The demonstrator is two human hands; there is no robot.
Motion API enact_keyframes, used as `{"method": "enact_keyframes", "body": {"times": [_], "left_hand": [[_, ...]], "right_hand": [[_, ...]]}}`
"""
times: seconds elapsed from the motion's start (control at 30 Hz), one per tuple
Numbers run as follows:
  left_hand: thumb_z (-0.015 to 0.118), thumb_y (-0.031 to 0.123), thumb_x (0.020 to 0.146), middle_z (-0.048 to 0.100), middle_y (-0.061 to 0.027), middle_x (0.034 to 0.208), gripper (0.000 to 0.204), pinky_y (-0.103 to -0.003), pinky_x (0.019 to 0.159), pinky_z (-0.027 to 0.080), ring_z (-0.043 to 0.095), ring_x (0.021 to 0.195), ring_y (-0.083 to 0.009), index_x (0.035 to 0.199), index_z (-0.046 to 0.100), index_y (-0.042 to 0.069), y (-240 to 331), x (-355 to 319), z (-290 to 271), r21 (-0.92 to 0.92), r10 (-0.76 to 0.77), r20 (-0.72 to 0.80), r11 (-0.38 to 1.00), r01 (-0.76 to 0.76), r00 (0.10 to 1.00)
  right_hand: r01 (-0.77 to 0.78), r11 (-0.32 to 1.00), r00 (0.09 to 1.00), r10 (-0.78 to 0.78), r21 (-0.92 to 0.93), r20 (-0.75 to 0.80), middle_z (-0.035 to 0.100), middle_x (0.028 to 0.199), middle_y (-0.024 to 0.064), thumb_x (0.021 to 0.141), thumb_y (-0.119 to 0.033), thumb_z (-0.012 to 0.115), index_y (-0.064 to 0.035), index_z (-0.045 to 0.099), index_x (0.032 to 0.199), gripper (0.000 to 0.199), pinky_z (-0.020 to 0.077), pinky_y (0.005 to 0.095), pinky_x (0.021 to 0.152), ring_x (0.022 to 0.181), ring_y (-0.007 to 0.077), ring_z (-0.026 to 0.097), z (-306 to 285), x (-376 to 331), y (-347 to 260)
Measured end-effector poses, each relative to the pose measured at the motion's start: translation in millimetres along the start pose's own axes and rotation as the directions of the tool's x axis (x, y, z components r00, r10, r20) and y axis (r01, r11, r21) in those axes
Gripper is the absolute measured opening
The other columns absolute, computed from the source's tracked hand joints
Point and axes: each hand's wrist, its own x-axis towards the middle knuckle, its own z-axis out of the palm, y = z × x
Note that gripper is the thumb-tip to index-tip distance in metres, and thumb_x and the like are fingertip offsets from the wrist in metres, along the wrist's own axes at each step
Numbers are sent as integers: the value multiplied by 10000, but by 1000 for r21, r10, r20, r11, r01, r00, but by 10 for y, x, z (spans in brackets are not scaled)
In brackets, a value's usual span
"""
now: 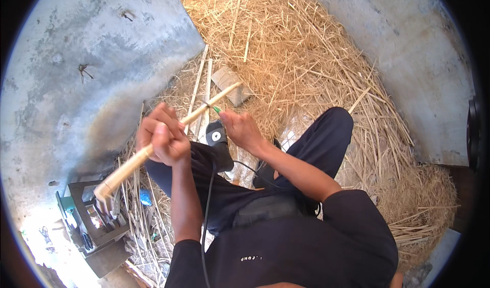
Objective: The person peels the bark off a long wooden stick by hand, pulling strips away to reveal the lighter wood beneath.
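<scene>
My left hand (164, 136) is wrapped round a long pale stick, which looks like split bamboo (125, 171). The stick slants from the lower left up to the right, across the space in front of my knees. In my right hand (242, 130) is a small knife (217, 109) with a green handle, pinched between the fingers. Its thin blade lies across the stick beyond my left hand, seeming to touch it. Most of the handle is hidden in my grip.
Straw-like shavings (286, 48) and pale strips (238, 15) cover the ground ahead and right. A stone block (232, 84) lies beyond the stick. Grey walls (102, 58) stand either side. At lower left is a dark wooden box (97, 211); a black cable (208, 211) crosses my lap.
</scene>
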Motion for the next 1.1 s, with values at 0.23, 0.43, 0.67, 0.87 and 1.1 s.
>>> {"method": "enact_keyframes", "body": {"times": [0.23, 0.43, 0.67, 0.87, 1.1], "left_hand": [[412, 100, 718, 310, -33, 411, 219, -197, 352, 219, 231, 411, -82, 532, 296, 109, 37, -17, -2, 47, -1, -54, 999, 4, 999], [416, 108, 729, 303, -34, 413, 230, -193, 360, 225, 226, 411, -84, 532, 297, 104, -10, 2, -39, 66, -24, -149, 997, 34, 988], [412, 83, 731, 327, -29, 420, 193, -210, 358, 250, 263, 393, -89, 555, 333, 80, 25, -56, 110, 118, 21, -71, 993, -12, 997], [411, 65, 721, 316, -27, 400, 178, -216, 356, 251, 248, 380, -81, 556, 347, 70, 31, -105, 191, 142, 55, 37, 988, -59, 998], [404, 58, 735, 314, -27, 400, 186, -214, 353, 256, 267, 383, -83, 560, 344, 74, 13, -131, 297, 194, 65, 47, 978, -73, 997]], "right_hand": [[-5, 1000, 1000, 5, -2, -3, 471, 482, 193, 957, -296, 378, -16, 506, 682, 413, 404, 437, 434, 431, 361, 507, -1, 18, -200], [-57, 992, 998, 59, -114, 16, 488, 514, 215, 956, -298, 385, -2, 524, 721, 403, 429, 454, 478, 499, 389, 540, 57, 39, -105], [-67, 990, 998, 69, -127, 11, 521, 546, 228, 967, -344, 332, 13, 559, 743, 479, 410, 456, 460, 457, 370, 524, -124, 56, -384], [-287, 919, 953, 302, -269, 16, 539, 577, 233, 973, -347, 315, 26, 593, 871, 476, 406, 441, 490, 497, 367, 541, -226, -162, 680], [-179, 983, 982, 180, -28, 52, 513, 594, 255, 967, -336, 355, 23, 594, 855, 446, 415, 448, 508, 573, 430, 544, -350, -106, -334]]}}
